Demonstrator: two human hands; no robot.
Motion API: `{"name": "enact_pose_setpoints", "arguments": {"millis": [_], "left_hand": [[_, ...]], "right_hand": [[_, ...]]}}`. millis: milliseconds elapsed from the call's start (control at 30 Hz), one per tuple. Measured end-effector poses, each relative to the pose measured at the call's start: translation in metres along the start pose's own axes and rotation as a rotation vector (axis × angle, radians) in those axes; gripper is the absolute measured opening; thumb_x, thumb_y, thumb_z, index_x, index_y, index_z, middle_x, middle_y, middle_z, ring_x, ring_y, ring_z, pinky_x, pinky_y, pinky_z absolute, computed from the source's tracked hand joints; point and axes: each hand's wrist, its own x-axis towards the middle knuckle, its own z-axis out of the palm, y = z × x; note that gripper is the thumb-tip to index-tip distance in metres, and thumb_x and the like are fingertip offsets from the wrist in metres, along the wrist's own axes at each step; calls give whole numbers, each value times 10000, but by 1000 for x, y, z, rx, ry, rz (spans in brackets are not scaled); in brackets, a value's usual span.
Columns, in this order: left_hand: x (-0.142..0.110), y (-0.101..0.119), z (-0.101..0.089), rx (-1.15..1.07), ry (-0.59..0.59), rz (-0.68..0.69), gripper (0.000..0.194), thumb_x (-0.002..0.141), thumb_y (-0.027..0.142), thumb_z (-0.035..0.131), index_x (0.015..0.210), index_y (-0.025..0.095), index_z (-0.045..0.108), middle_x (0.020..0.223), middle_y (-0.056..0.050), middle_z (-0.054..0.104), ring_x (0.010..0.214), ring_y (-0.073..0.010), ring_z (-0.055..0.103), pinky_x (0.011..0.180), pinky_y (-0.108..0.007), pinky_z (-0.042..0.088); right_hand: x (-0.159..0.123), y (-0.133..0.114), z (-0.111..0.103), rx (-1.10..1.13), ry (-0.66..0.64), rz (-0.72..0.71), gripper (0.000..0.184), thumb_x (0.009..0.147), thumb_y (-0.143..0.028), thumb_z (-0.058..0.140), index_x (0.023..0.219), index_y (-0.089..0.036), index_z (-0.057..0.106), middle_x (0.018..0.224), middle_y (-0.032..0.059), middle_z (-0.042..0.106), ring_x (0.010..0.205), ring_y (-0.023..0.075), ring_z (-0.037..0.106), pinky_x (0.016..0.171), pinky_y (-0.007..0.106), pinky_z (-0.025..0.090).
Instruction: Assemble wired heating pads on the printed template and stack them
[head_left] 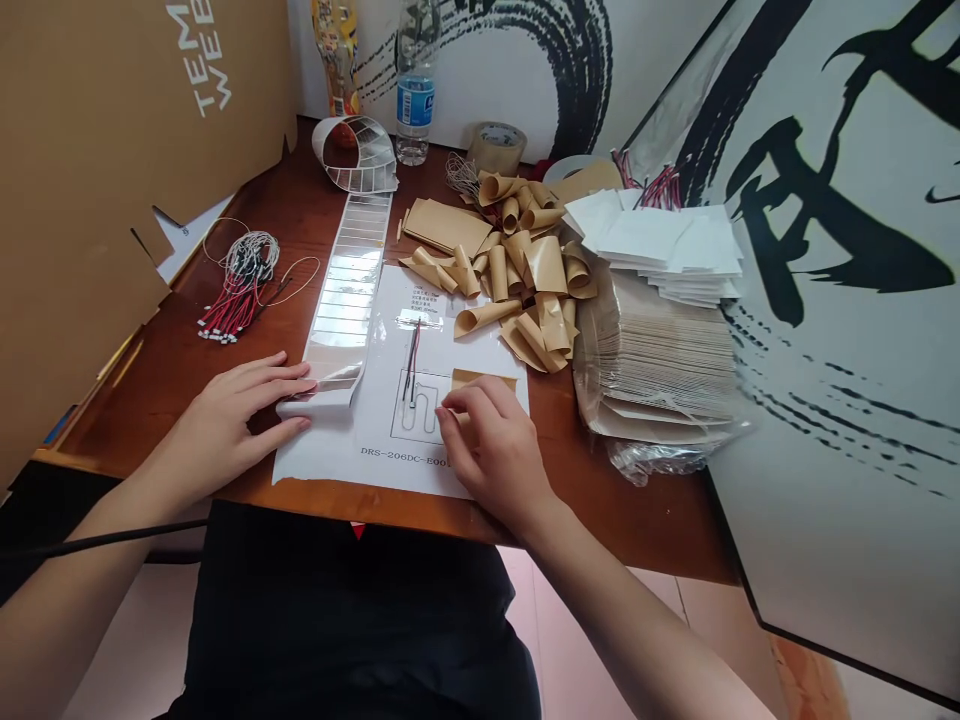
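Observation:
My left hand (244,405) lies with fingers stretched out, its fingertips at the near, curled end of a strip of clear labels (345,290). The strip runs back to a loose roll (356,155). My right hand (495,440) is closed, thumb and forefinger together, low over a printed sheet (322,465); whatever is between the fingers is too hidden to name. A piece of brown paper (482,379) shows just behind that hand. On the sheet, a thin heating element with red and black leads (412,365) lies over an outline drawing.
Left of the strip sits a bundle of red and white wires (240,285). Behind the sheet are curled brown papers (525,260) and a flat brown stack (448,226). A bagged stack of cards (660,350) stands right. A water bottle (415,100) and cardboard box (142,130) border the table.

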Motion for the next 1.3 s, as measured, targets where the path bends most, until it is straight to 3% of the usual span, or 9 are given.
{"name": "enact_pose_setpoints", "arguments": {"millis": [133,267,433,500,600,700,900,1033,1300], "left_hand": [[4,7,1,-78,77,-6,341,913,520,629,1134,311,784,1278,-34,767,1319,-306,619,1164,-495,447],[7,15,1,-153,142,-44,269,899,472,644,1038,303,800,1124,-42,779,1110,-267,675,1027,-414,514],[6,23,1,-146,191,-129,289,899,496,627,993,288,805,947,-41,621,865,-213,625,802,-340,502],[5,26,1,-193,190,-185,321,889,506,651,1086,286,777,933,-27,619,852,-203,619,812,-336,501],[4,30,2,-304,238,-376,582,824,521,757,1328,256,637,977,-6,642,895,-193,644,888,-340,523],[6,37,3,-435,305,-507,707,747,508,835,1347,229,588,960,-1,665,904,-198,670,903,-351,547],[17,48,6,-888,360,-555,688,651,343,927,1269,220,653,1021,-25,792,885,-172,722,774,-249,599],[17,49,7,-912,347,-573,708,661,354,932,1306,231,668,1076,-44,813,897,-194,752,703,-232,611],[10,43,8,-895,283,-559,767,690,400,917,1387,254,632,966,-26,829,727,-171,733,573,-213,581]], "right_hand": [[20,-27,5,94,-196,-4,181,1040,-202,503,1104,-180,671,1008,100,683,909,201,643,805,332,526],[56,-52,26,10,-454,-76,236,1050,-209,518,1214,-174,683,1215,123,692,1064,224,635,854,333,497],[81,-53,55,-127,-638,-58,219,1048,-226,535,1084,-171,744,1014,91,730,910,212,648,696,308,409],[79,-49,62,-151,-628,-64,245,1045,-189,510,1051,-171,754,962,84,730,874,207,640,665,312,376],[73,-46,68,-165,-552,-80,273,1053,-179,486,1026,-164,757,949,90,735,902,217,628,677,326,368],[66,-46,72,-150,-471,-79,276,1063,-195,481,1007,-162,750,964,98,741,951,224,605,705,327,379],[66,-49,72,-69,-457,-38,269,1068,-267,508,1025,-147,746,996,106,757,977,239,583,795,332,424],[73,-48,70,52,-450,-5,293,1080,-253,477,1068,-123,740,1026,105,772,940,216,607,897,330,437],[78,-44,67,76,-496,-63,257,1038,-207,510,1074,-114,747,1028,107,768,985,232,606,897,334,439]]}}
